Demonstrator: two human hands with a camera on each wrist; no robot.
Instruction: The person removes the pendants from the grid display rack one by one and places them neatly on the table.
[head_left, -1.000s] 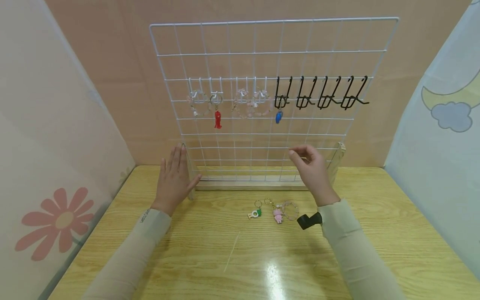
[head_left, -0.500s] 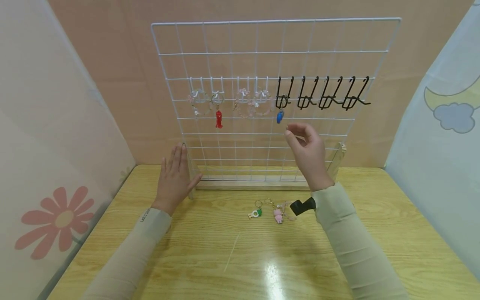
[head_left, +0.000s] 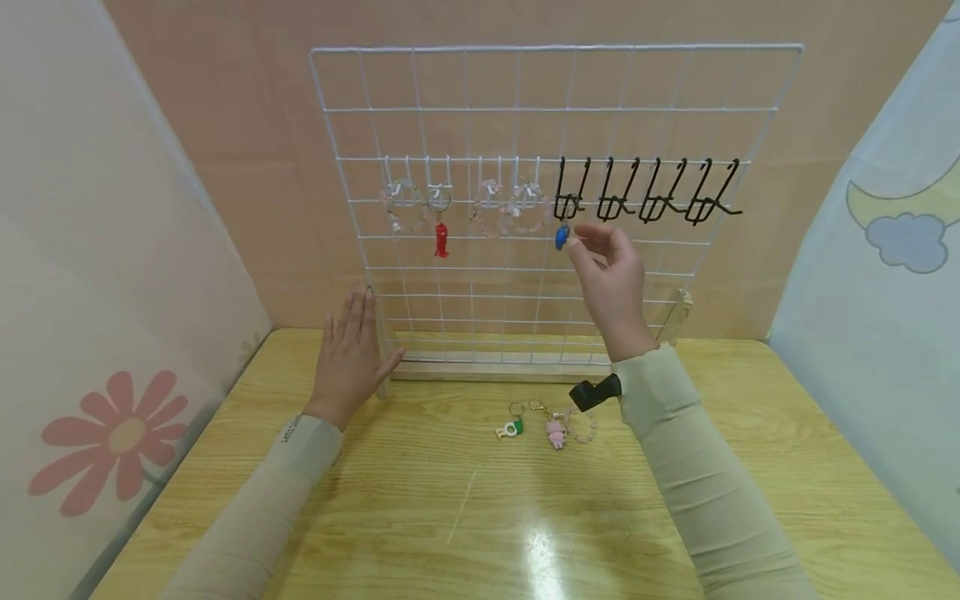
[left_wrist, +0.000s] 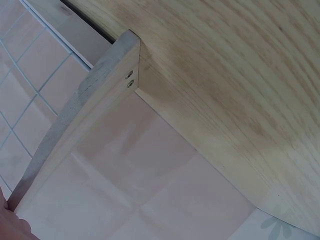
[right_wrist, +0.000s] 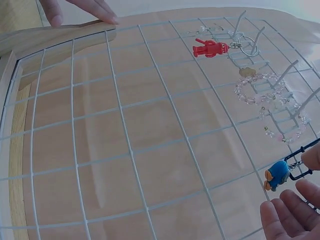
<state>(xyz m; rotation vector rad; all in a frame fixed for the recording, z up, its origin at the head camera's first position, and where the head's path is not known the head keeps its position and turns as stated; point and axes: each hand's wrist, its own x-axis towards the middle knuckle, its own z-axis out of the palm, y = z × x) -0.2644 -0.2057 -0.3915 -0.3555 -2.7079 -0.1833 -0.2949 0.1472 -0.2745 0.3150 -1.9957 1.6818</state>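
In the head view my right hand (head_left: 617, 279) is raised at the wire rack (head_left: 491, 295), thumb and fingertips close beside a blue bird-like keychain charm (head_left: 562, 237). The charm hangs from the leftmost black hook (head_left: 566, 206). From the right wrist, the blue charm (right_wrist: 277, 175) shows orange feet; a fingertip (right_wrist: 312, 157) is at its chain, and the other fingers are spread below. Contact is hard to make out. My left hand (head_left: 348, 354) rests with straight fingers on the rack's left wooden support (head_left: 381, 333). The left wrist view shows that support (left_wrist: 82, 110) and a bit of hand.
A red keychain (head_left: 441, 239) and several beaded bracelets (head_left: 491, 208) hang on white hooks. More black hooks (head_left: 660, 200) stand at right. A green-and-white keychain (head_left: 512, 428), a pink figure keychain (head_left: 555, 432) and a beaded bracelet (head_left: 582, 427) lie on the wooden table (head_left: 420, 500).
My right hand has risen from the rack's lower part to the blue charm, moving slightly left at the end. My left hand stays on the support.
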